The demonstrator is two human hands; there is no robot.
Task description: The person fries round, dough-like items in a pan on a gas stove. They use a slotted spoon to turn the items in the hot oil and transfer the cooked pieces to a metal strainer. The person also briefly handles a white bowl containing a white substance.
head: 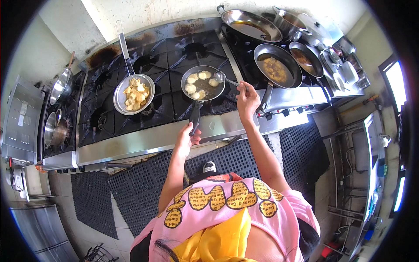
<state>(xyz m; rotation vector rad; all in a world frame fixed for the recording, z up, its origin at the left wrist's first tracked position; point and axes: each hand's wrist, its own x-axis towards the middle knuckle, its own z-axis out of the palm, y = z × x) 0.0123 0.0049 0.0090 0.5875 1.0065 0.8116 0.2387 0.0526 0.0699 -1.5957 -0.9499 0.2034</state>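
Note:
My left hand [190, 137] grips the black handle of a small frying pan [203, 86] on the stove's front burner. Several pale pieces of food [191, 88] lie in hot-looking oil around the pan's edge. Between the fingers of my right hand [247, 100] is the handle of a metal spoon [220, 76], its bowl over the pan's right rim beside one of the pieces. To the left, a long-handled metal strainer [117, 104] rests on the grates and holds a heap of golden fried pieces [137, 93].
Two dark frying pans [277, 68] [307, 59] with brown contents and a wide oil pan [252, 28] stand on the right burners. Steel pots [54, 127] sit far left. The stove's steel front edge [131, 145] runs before me, above black rubber mats [144, 186].

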